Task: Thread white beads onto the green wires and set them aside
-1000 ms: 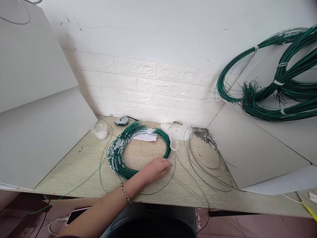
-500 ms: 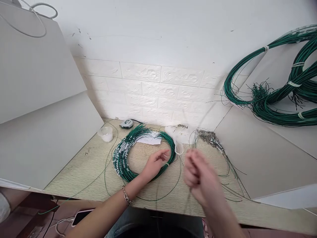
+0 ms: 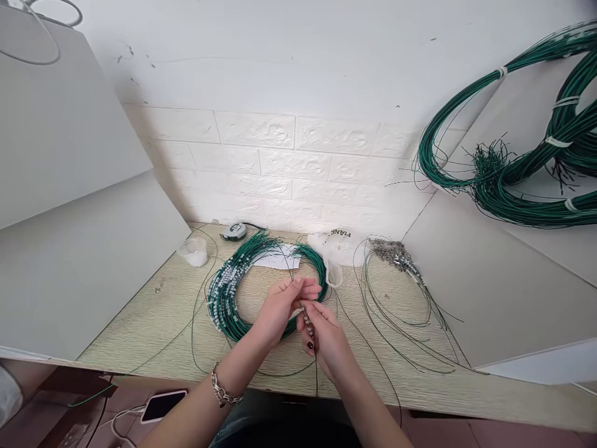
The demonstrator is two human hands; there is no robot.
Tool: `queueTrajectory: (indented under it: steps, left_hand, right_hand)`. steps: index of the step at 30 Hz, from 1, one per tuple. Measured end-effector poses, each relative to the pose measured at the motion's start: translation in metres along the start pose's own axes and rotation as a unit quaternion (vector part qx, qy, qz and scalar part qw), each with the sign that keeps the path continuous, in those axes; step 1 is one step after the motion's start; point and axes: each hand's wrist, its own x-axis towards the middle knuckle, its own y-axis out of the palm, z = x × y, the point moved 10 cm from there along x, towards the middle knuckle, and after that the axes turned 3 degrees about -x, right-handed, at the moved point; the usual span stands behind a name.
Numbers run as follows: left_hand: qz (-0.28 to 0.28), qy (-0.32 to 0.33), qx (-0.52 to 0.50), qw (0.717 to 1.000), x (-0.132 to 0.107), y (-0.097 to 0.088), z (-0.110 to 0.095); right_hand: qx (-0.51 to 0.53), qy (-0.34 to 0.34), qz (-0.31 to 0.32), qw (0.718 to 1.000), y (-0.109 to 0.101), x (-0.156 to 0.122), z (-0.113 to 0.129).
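My left hand (image 3: 278, 308) and my right hand (image 3: 329, 333) meet over the right side of a coil of green wires (image 3: 242, 256) with many small white pieces on its left side. A thin dark green wire (image 3: 316, 376) runs up through both hands and hangs past the table's front edge. Small silvery pieces (image 3: 308, 326) are threaded on it in a row, lying in the curled fingers of my right hand. Thumb and fingers of my left hand pinch the wire just above them. A white paper slip (image 3: 277, 258) lies partly under the coil.
At the back stand a clear cup (image 3: 194, 253) with white contents and a tape measure (image 3: 234, 232). A plastic bag (image 3: 329, 246) and a pile of small metal pieces (image 3: 390, 252) lie right of the coil, near loose wires (image 3: 389, 320). Large green coils (image 3: 443, 118) rest on the right-hand panel.
My right hand has moved left and in to meet my left hand, bringing a wire with silvery pieces between them. My left hand now pinches the wire. The view has shifted slightly.
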Motion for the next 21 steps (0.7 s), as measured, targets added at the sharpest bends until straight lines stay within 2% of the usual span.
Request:
queueTrajectory:
  steps: [2,5,10,13,17,19,21]
  left_hand:
    - [0.014,-0.014,-0.035,0.999,0.001,0.001,0.006]
    - [0.007,-0.039,-0.073,0.997,0.002,-0.001,0.012]
    - [-0.001,-0.062,-0.127,0.99,0.003,-0.002,0.012]
    - [0.004,-0.072,-0.161,0.984,0.003,-0.002,0.011]
    - [0.017,-0.092,-0.22,0.971,0.002,0.004,0.006]
    - [0.032,-0.103,-0.257,0.96,-0.003,0.013,-0.001]
    - [0.06,-0.115,-0.295,0.947,-0.017,0.029,-0.013]
  right_hand:
    - [0.05,0.018,-0.007,0.999,0.0,-0.002,-0.003]
    - [0.095,0.038,-0.002,0.995,0.0,-0.004,-0.008]
    - [0.119,0.061,0.031,0.991,-0.003,-0.01,-0.02]
    - [0.089,0.08,0.065,0.991,-0.002,-0.016,-0.028]
    - [0.013,0.094,0.129,0.987,0.011,-0.026,-0.036]
    - [-0.028,0.07,0.131,0.988,0.014,-0.034,-0.029]
    - [-0.109,0.018,0.115,0.987,0.014,-0.048,-0.011]
